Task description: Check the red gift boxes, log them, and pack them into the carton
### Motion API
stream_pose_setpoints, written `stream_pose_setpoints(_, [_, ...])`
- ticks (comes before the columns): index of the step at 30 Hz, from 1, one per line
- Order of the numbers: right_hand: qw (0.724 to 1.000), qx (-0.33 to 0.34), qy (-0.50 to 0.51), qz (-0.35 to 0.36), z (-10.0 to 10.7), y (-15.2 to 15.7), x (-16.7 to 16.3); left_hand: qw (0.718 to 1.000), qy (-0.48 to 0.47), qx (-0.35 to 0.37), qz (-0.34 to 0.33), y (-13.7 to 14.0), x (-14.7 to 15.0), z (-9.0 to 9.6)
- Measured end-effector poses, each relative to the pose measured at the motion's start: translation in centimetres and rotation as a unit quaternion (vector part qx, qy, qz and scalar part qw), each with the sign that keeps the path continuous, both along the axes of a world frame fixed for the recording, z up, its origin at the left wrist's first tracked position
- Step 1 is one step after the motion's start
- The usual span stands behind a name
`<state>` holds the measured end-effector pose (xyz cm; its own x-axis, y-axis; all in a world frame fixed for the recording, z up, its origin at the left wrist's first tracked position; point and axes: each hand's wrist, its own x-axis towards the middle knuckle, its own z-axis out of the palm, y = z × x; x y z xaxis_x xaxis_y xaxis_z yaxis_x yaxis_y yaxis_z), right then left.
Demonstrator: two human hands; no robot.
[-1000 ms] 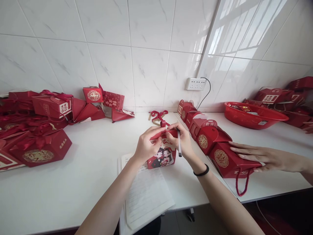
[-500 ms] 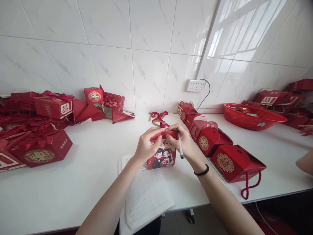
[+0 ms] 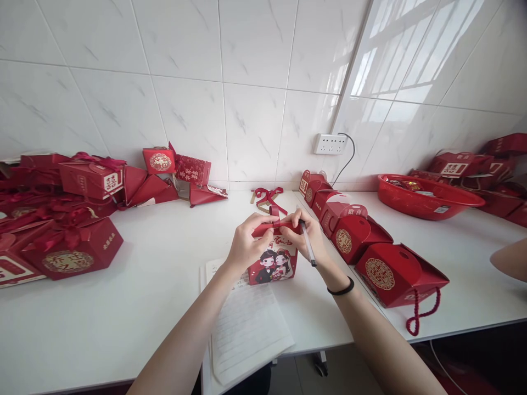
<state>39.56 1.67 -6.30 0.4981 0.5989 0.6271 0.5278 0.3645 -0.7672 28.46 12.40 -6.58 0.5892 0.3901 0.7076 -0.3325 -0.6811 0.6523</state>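
At the centre of the frame, my left hand (image 3: 247,238) and right hand (image 3: 305,236) pinch the top of a small red box (image 3: 272,266), a red ribbon (image 3: 274,210) looped above it. My right hand also holds a pen (image 3: 308,244), slanting down. The box's front shows a cartoon couple under dark red characters, which my hands partly cover, so I cannot read them whole. Just below it, at lower centre, the notebook (image 3: 249,323) carries handwriting too small to read. Right of centre, one flap (image 3: 356,210) in the row of boxes reads 歡喜. At the left edge, a piled box (image 3: 88,178) bears a 囍 label. Towards the right edge, the red basin's (image 3: 428,204) white sticker is illegible.
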Motion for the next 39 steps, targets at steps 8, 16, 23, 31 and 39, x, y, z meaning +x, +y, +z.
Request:
stream_pose_setpoints(8, [0.999,-0.009,0.03,0.03,0.08,-0.03,-0.04,0.999,0.013,-0.042,-0.01,-0.24,-0.08,0.16])
stream_pose_setpoints(16, [1.0,0.007,0.006,0.021,-0.11,0.04,-0.03,1.0,0.008,-0.018,-0.015,-0.06,-0.01,0.01])
stream_pose_setpoints(23, [1.0,0.004,0.013,0.026,-0.12,0.02,0.1,1.0,0.016,0.009,0.01,-0.11,0.04,-0.23])
stream_pose_setpoints(31, [1.0,0.01,-0.007,0.02,-0.06,0.0,0.06,1.0,-0.001,0.012,-0.003,0.12,0.1,-0.33])
stream_pose_setpoints(39, [1.0,-0.005,-0.007,0.005,-0.05,-0.08,-0.07,1.0,0.001,0.007,-0.012,0.09,-0.03,-0.23])
